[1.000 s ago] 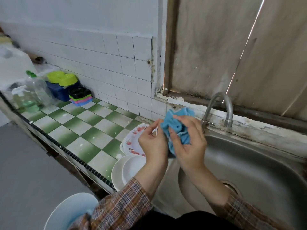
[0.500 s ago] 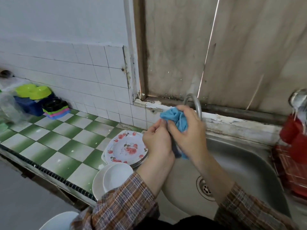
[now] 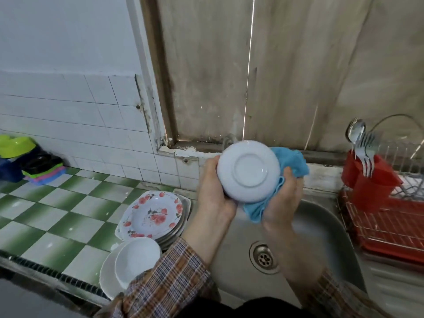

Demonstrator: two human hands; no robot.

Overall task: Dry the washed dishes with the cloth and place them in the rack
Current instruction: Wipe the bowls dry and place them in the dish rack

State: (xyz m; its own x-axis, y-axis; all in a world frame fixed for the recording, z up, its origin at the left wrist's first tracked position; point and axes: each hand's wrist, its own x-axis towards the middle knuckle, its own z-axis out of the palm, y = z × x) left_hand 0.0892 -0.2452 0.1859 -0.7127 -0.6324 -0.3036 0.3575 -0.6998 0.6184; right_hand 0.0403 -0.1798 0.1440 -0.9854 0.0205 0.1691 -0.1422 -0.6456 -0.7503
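Centre frame, my left hand (image 3: 213, 193) grips the left rim of a white ceramic bowl (image 3: 249, 171). My right hand (image 3: 282, 203), just right, holds a blue cloth (image 3: 291, 162) against it. Both forearms rise from the bottom edge.

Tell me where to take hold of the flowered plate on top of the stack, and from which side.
Take the flowered plate by its rim at the far right edge, coming in from the sink side. It lies flat on top of the stack, rim flared clear of those below, so fingers can probably slip under. The white bowl on the counter crowds its near edge.
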